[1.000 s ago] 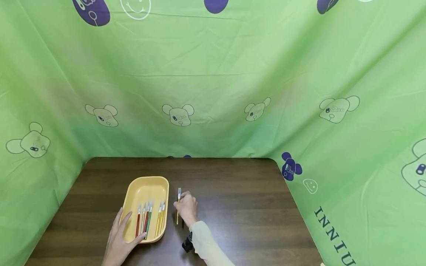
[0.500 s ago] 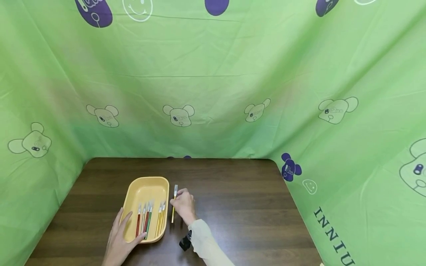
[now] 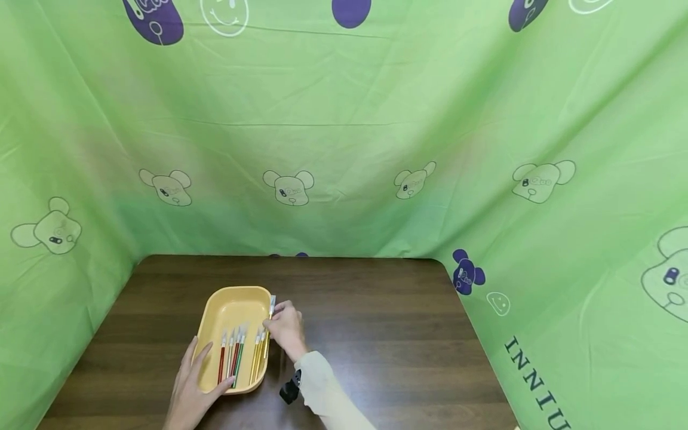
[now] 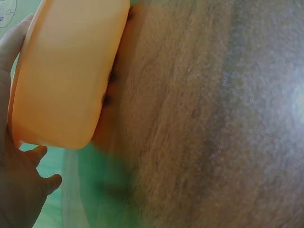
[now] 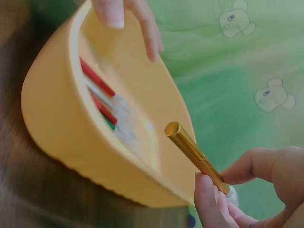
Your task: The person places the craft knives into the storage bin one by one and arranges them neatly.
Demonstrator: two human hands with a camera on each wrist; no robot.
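My right hand (image 3: pixel 287 329) pinches a gold craft knife (image 5: pixel 192 153) between thumb and fingers. The knife has a pale clear cap and stands over the right rim of the yellow tray (image 3: pixel 236 302). My left hand (image 3: pixel 189 394) holds the tray at its near left corner, fingers spread over the rim and thumb across the near edge. Inside the tray lie several capped craft knives: a red one (image 3: pixel 221 361), a green one (image 3: pixel 239 361), others beside them, and gold ones (image 3: pixel 255 361) along the right side. The left wrist view shows only the tray's outer wall.
The tray stands on a dark wooden table (image 3: pixel 387 334), left of its middle. A green printed curtain (image 3: pixel 344 149) surrounds the table at the back and sides. A small black device (image 3: pixel 290 388) sits on the right wrist.
My right hand has moved left with the gold craft knife, from the table beside the tray to its right rim. My left hand and the tray have hardly moved.
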